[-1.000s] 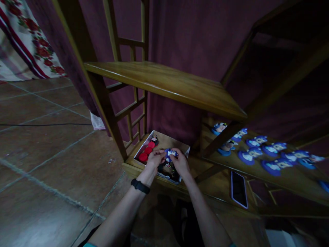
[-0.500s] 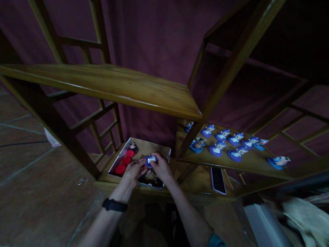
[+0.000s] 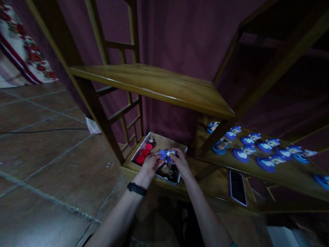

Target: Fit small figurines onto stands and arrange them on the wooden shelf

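Observation:
Over the shallow box [image 3: 134, 156], both my hands hold a small blue-and-white figurine [image 3: 171, 156] with a round purple base [image 3: 162, 154]. My left hand [image 3: 152, 164] pinches the base between thumb and fingers. My right hand [image 3: 181, 163] grips the figure's upper part from the right. I cannot tell whether base and figure are joined. Inside the box, red discs [image 3: 141, 159] lie along the left side, near a small dark figurine [image 3: 151, 141] in the far corner. More dark figurines [image 3: 167, 171] lie below my hands, partly hidden.
On the shelf at right stand several similar figurines [image 3: 244, 153] on purple or blue bases. A phone [image 3: 238, 188] lies on the lower board. A wooden shelf board [image 3: 154, 84] overhangs the box, and an upright post [image 3: 214, 137] stands right of it.
The view has swung left, so everything sits further right. The figurine has been tipped, and its purple base now shows at my left fingers.

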A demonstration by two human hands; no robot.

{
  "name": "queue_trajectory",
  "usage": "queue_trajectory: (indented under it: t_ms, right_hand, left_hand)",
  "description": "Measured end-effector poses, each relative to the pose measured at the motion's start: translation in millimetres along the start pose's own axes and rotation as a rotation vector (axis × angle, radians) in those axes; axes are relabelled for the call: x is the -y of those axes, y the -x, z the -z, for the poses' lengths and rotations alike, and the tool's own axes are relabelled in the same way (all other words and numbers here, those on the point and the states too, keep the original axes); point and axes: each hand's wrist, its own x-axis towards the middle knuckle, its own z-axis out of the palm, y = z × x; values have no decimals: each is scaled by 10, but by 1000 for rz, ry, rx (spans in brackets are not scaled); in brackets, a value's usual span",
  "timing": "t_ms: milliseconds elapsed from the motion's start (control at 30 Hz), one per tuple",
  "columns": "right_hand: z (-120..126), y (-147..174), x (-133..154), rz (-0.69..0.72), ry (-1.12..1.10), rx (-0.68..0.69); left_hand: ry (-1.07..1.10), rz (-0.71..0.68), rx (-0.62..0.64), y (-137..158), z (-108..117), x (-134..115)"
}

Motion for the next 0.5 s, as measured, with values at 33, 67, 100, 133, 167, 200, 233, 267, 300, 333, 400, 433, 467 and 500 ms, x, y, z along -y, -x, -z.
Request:
queue_trajectory:
  t_ms: [33, 67, 100, 133, 167, 200, 233, 267, 300, 333, 400, 433, 467, 500]
  right_hand:
    - [5, 6, 11, -17, -14, -9]
    - [9, 14, 23, -32, -30, -11]
    - [12, 24, 35, -47, -49, -8]
    - [13, 33, 46, -61, -76, -1]
    - [12, 40, 54, -76, -107, 7]
    - [11, 45, 60, -93, -143, 15]
    - [9, 47, 63, -111, -179, 22]
    - [7, 47, 64, -130, -216, 29]
    - [5, 45, 65, -149, -251, 38]
    - [4, 44, 65, -168, -283, 46]
    - [2, 42, 67, -197, -334, 55]
    - [1, 44, 70, -206, -351, 53]
    - [0, 46, 73, -211, -363, 49]
    - [-2, 50, 76, -213, -372, 43]
  left_hand:
    - [0, 0, -10, -2, 4, -4]
    - [1, 2, -16, -3, 9, -7]
    - [3, 5, -15, -3, 13, -10]
    - [7, 7, -8, -2, 17, -10]
    - [13, 8, 1, -1, 22, -10]
    - [18, 9, 11, 1, 26, -9]
    - [22, 7, 18, 3, 30, -7]
    - [24, 5, 23, 3, 35, -6]
    - [24, 3, 24, 2, 39, -4]
    - [23, 1, 20, -2, 42, -2]
    - [24, -3, 6, -16, 48, 1]
    - [29, -7, -2, -25, 51, 2]
    - [38, -11, -6, -34, 52, 5]
    - [50, -13, -4, -43, 53, 7]
